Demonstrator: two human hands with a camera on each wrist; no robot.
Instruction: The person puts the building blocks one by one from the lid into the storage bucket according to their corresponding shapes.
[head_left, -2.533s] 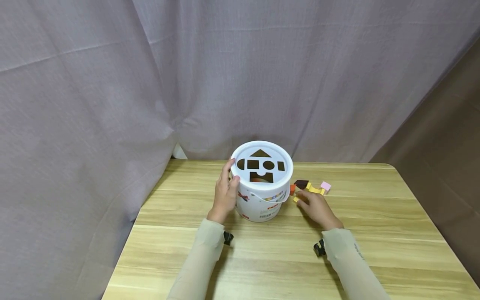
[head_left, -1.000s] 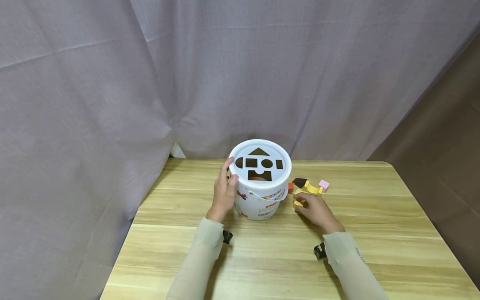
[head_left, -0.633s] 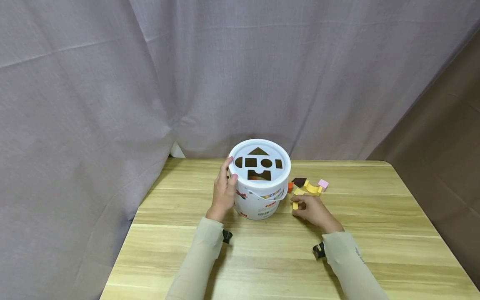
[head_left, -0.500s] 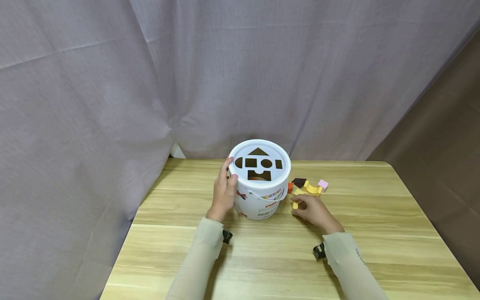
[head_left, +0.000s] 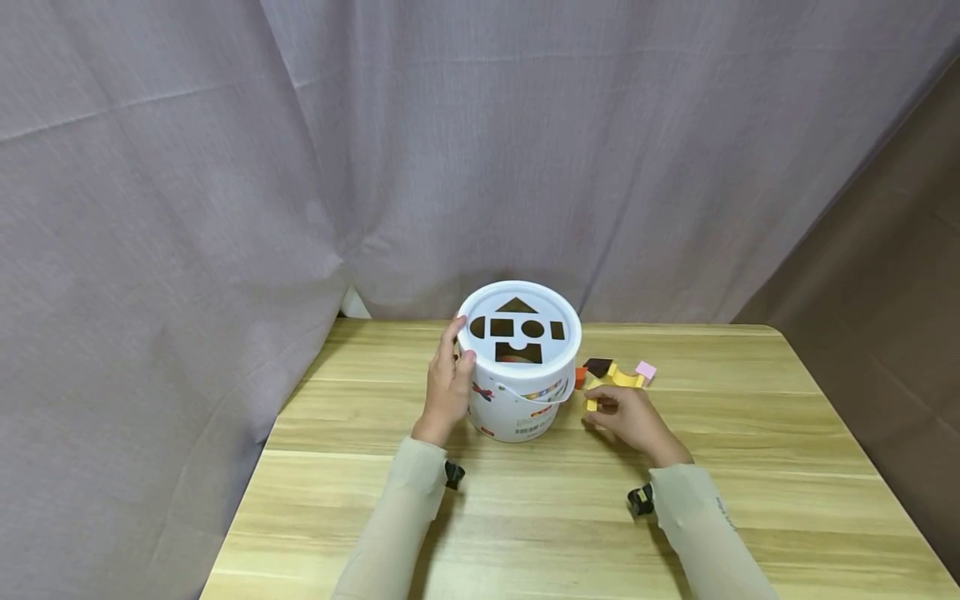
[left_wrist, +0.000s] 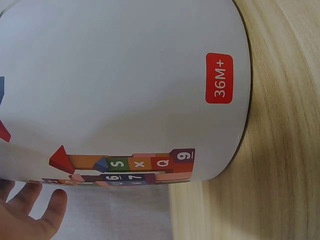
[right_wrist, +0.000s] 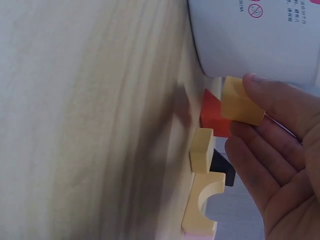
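A grey curtain (head_left: 225, 167) hangs behind a pale wooden surface (head_left: 525, 517). The right hand (head_left: 633, 419) has its fingers (right_wrist: 270, 92) curled round a small yellow block (right_wrist: 241, 102), pinched between thumb and fingertips just above the surface, close to the lower wall of the white bucket (head_left: 519, 392). Just beyond it lie more blocks on the surface: an orange one (right_wrist: 215, 114) touching the bucket's foot, a second yellow block (right_wrist: 202, 148), a dark one (right_wrist: 222, 169), a yellow arch (right_wrist: 204, 205) and, farthest out, a pink cube (head_left: 646, 370). The left hand (head_left: 448, 387) rests against the bucket's left side, its fingers straight up the wall with the tips at the lid's rim; it presses rather than grips. The lid (head_left: 521, 327) has cut-out holes: a triangle, a half-round, a square, a circle, a small rectangle and an arch shape. The bucket stands upright near the middle of the surface, toward the back.
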